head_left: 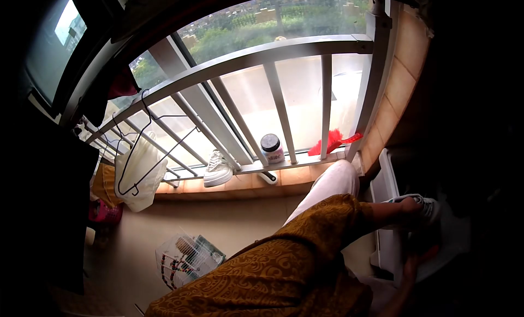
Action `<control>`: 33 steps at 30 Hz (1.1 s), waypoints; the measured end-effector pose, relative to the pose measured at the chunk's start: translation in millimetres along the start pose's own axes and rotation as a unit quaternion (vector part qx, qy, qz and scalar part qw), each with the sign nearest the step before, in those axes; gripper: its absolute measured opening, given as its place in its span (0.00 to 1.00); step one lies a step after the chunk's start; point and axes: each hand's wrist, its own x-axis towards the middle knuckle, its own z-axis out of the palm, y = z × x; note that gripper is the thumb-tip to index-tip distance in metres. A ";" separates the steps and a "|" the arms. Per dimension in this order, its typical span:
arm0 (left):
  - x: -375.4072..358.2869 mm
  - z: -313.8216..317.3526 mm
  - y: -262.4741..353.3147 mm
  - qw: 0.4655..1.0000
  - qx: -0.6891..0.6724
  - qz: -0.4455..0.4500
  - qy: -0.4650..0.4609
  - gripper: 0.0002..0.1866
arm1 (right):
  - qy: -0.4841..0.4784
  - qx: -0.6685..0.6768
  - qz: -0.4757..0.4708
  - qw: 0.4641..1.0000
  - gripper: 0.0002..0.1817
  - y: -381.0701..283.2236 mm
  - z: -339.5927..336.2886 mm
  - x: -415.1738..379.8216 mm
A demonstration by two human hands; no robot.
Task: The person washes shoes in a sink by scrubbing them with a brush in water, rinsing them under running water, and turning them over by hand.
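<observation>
My left hand (411,204), at the end of a brown patterned sleeve, grips a grey sneaker (430,210) with pale laces. The sneaker is over a white basin (386,178) at the right. Lower down, my right hand (409,271) is in deep shadow at the basin, fingers curled. Close beside it shows a dull red thing (431,252), too dark to name. A white sneaker (218,169) leans on the railing ledge, away from both hands.
Along the metal railing (278,93) are a dark-lidded jar (272,148) and a red brush (332,142). Hangers (144,137) and a pale cloth bag (139,178) hang at the left. A wire cage (188,257) stands on the floor near a pink basket (106,212).
</observation>
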 end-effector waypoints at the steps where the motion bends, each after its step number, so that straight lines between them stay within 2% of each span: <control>1: 3.5 5.1 1.6 1.000 -0.005 -0.011 -0.002 0.14 | -0.002 -0.032 0.006 0.999 0.25 -2.6 -0.6 -0.6; 3: -2.7 -4.0 -3.3 1.000 -0.022 0.002 -0.010 0.14 | -0.002 -0.065 0.012 0.998 0.26 -16.3 5.8 -6.7; 5: -11.4 -15.6 -10.5 0.999 -0.034 0.017 -0.023 0.13 | 0.083 -0.117 0.085 0.986 0.27 -25.9 12.0 -12.7; 11: -18.7 -37.5 -20.5 0.996 -0.045 0.055 -0.046 0.13 | 0.042 -0.131 0.104 0.985 0.28 -48.8 15.8 -16.0; 13: -18.4 -39.6 -20.1 0.996 -0.037 0.060 -0.052 0.13 | 0.039 -0.134 0.086 0.987 0.28 -24.9 7.4 -8.0; 14: -15.8 -39.7 -17.5 0.993 -0.084 -0.015 -0.087 0.15 | 0.032 -0.134 0.064 0.988 0.28 -24.2 8.7 -7.3; 15: -15.6 -37.5 -16.7 0.992 -0.086 -0.016 -0.088 0.15 | 0.031 -0.136 0.065 0.988 0.28 -23.8 8.0 -8.1; 17: -17.8 -40.7 -21.6 0.988 -0.124 -0.005 -0.095 0.15 | 0.013 -0.027 0.017 0.999 0.25 -31.4 7.7 -14.8; 20: -23.9 -54.6 -28.7 0.977 -0.185 0.013 -0.102 0.16 | 0.006 0.022 0.041 0.999 0.25 -58.4 17.5 -28.3; 21: -16.5 -41.4 -19.6 0.977 -0.187 0.013 -0.103 0.16 | 0.005 0.021 0.044 0.999 0.25 -47.1 13.6 -25.4; 22: -3.8 -16.0 -6.0 0.976 -0.201 0.009 -0.088 0.16 | 0.024 -0.062 0.038 0.997 0.24 -25.5 7.2 -16.6; 23: -1.9 -14.4 -5.3 0.984 -0.159 0.012 -0.078 0.16 | 0.041 -0.145 0.030 0.988 0.24 -5.1 1.6 -7.5; 24: -0.4 -13.5 -5.1 0.991 -0.117 0.014 -0.067 0.16 | 0.039 -0.144 0.029 0.988 0.24 8.5 -3.5 -1.2; 26: -1.2 -14.8 -5.7 0.995 -0.078 0.013 -0.064 0.16 | -0.013 -0.395 -0.052 0.917 0.22 15.1 -10.1 3.5; 27: -0.3 -16.3 -5.8 0.997 -0.040 0.012 -0.061 0.17 | -0.009 -0.396 -0.052 0.917 0.22 11.4 -9.1 3.3; 29: 0.4 -18.8 -5.8 0.996 -0.070 0.020 -0.051 0.16 | 0.054 -0.200 0.074 0.975 0.22 1.2 -6.7 0.4; 30: -0.3 -20.7 -7.4 0.995 -0.086 0.022 -0.049 0.16 | 0.058 -0.197 0.073 0.976 0.22 1.7 -11.4 -2.0; 32: -3.3 -19.9 -9.3 0.993 -0.101 0.020 -0.050 0.16 | -0.026 0.031 0.010 0.999 0.24 0.2 -7.2 -2.4; 33: -3.6 -15.6 -9.0 0.993 -0.106 0.016 -0.050 0.16 | -0.025 0.049 0.009 0.998 0.24 -3.6 -1.9 -3.2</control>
